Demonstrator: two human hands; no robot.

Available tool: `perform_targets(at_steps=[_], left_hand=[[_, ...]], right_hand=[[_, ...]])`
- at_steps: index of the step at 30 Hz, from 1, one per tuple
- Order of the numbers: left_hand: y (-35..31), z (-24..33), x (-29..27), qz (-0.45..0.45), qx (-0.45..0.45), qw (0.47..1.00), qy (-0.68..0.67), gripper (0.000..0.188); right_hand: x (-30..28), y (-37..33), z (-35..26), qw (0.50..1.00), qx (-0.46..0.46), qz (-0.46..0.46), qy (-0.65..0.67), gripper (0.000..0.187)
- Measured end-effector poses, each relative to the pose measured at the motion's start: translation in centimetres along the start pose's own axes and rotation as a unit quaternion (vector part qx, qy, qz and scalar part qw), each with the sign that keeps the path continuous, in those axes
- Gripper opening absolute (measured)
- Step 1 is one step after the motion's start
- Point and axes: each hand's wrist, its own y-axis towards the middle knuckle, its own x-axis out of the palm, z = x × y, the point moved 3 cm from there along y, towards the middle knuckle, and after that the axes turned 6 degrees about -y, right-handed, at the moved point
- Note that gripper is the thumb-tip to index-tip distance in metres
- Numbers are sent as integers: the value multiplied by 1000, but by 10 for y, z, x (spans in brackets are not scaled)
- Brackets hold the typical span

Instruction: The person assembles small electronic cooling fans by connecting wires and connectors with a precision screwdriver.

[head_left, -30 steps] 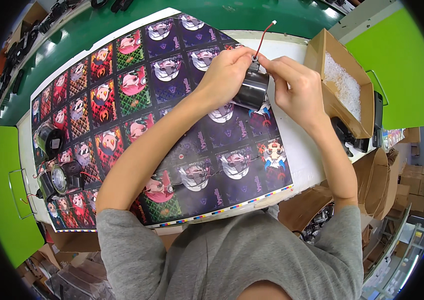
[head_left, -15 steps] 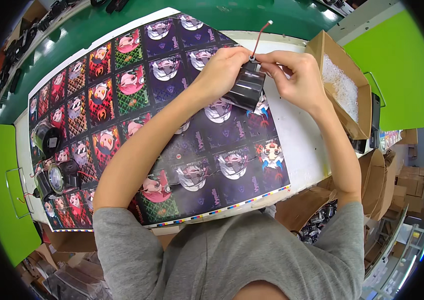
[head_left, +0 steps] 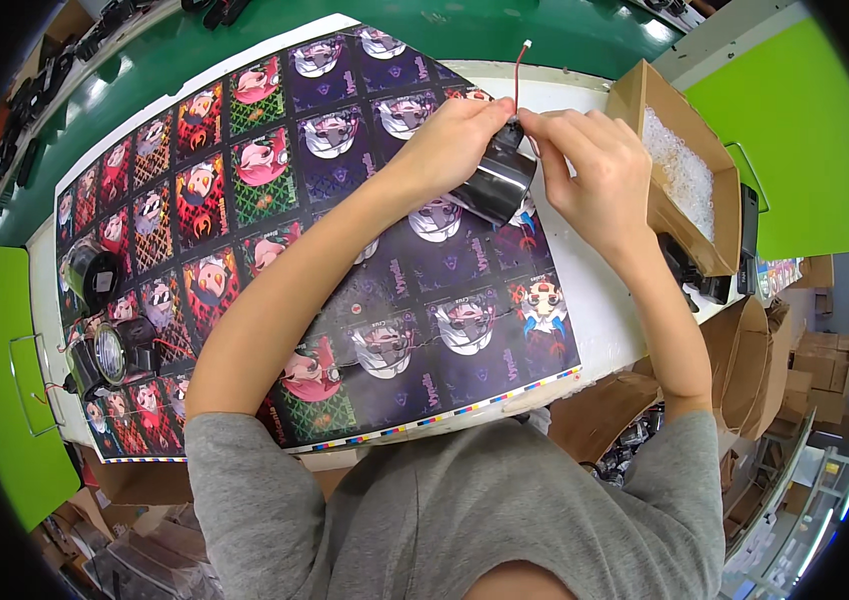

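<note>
At the far middle of the table, my left hand [head_left: 460,145] is closed round a black cylindrical housing [head_left: 497,185], which tilts with its narrow neck away from me. A thin red wire [head_left: 518,75] with a small white plug stands up out of that neck. My right hand [head_left: 590,160] is closed, its thumb and finger pinched together at the neck, beside the base of the wire. Whatever lies between those fingertips is hidden. Beneath the hands, a printed sheet [head_left: 375,290] with rows of cartoon figures covers most of the table.
A cardboard box [head_left: 730,180] of small clear pieces stands at the right, near black parts [head_left: 695,275]. On the left lie a black housing [head_left: 95,275] and a lamp head [head_left: 110,352] with wires. An open carton [head_left: 595,415] holding wrapped black items sits below the table's front edge.
My right hand has turned and come in closer against the housing's neck. The wire's plug has swung slightly left. More of the black parts beside the box now shows.
</note>
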Motion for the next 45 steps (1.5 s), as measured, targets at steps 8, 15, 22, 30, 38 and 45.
perform_targets(at_steps=[8, 15, 22, 30, 38, 45], left_hand=[[2, -4, 1, 51, 6, 998, 20, 36], [7, -11, -1, 49, 9, 998, 38, 37], [6, -10, 0, 23, -13, 998, 53, 30], [5, -8, 3, 16, 3, 997, 77, 29], [5, -5, 2, -4, 3, 996, 86, 29], [5, -7, 1, 7, 11, 998, 59, 29]], right_hand=[[1, -9, 0, 997, 50, 16, 60, 11], [4, -12, -4, 999, 1, 32, -7, 17], [12, -16, 2, 998, -28, 57, -12, 21], [15, -17, 1, 995, -60, 64, -43, 22], [15, -19, 12, 992, -99, 71, 20, 24], [15, -20, 5, 993, -77, 86, -2, 21]])
